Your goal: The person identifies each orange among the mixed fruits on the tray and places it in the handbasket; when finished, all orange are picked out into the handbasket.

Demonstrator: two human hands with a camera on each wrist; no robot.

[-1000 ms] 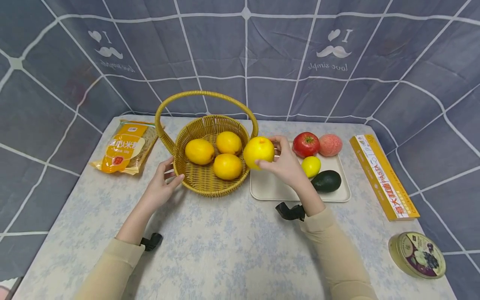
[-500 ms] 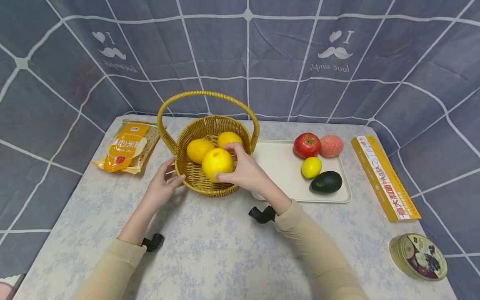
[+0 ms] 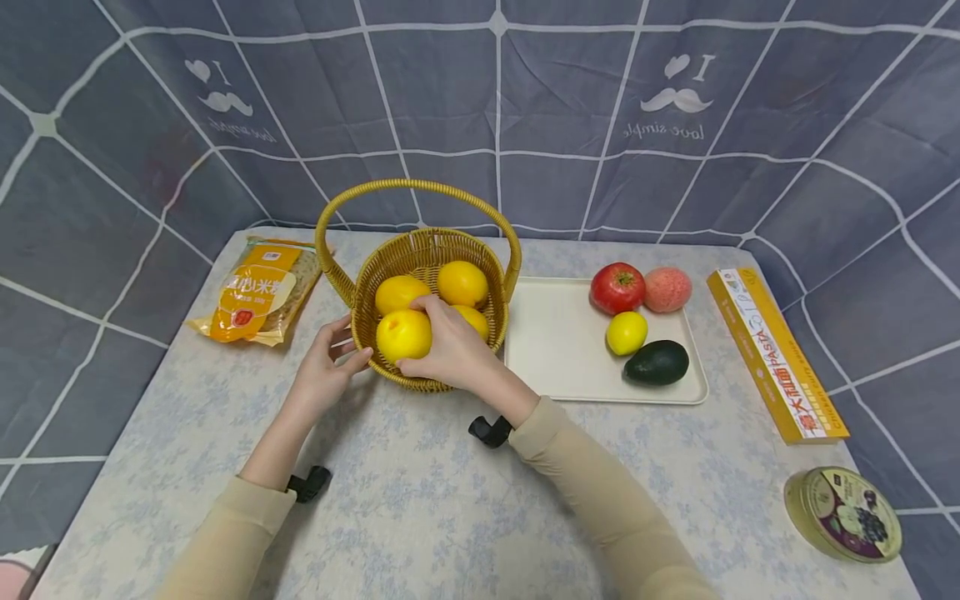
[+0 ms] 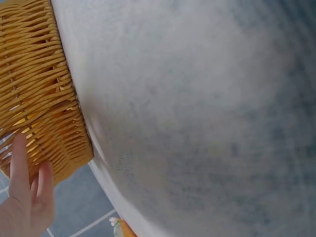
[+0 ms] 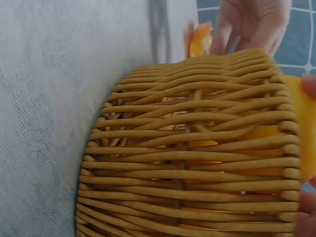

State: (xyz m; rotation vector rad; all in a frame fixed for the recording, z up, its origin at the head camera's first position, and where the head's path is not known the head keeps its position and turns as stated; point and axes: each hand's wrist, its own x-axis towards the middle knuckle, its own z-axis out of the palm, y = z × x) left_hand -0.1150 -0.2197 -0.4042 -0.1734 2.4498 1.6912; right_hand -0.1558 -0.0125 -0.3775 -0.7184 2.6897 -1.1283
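Observation:
A woven wicker basket (image 3: 435, 239) with a tall arched handle stands at the back of the table. Inside lie three golden-yellow, orange-like fruits (image 3: 462, 283), one partly covered by my right hand (image 3: 452, 343). That hand grips a brighter round yellow fruit (image 3: 403, 337) with a dimple on top, thumb at the near side, low in the basket's front left. My left hand (image 3: 327, 367) rests against the basket's outer left side. In the left wrist view its fingers (image 4: 19, 160) lie fairly straight on the weave. Through the right wrist view's wicker wall (image 5: 197, 148), yellow fruit shows.
Right of the basket, a cream tray (image 3: 555, 367) bears a red pomegranate-like fruit (image 3: 617, 287), a pink peach (image 3: 667, 289), a lemon (image 3: 626, 333) and an avocado (image 3: 656, 363). A grain packet (image 3: 258, 292) lies left; a pasta box (image 3: 780, 354) and round tin (image 3: 843, 512) lie right.
My right hand has carried the yellow fruit leftward from above the tray's left edge, over the rim, and down into the basket's front left. My left hand stays at the basket's side.

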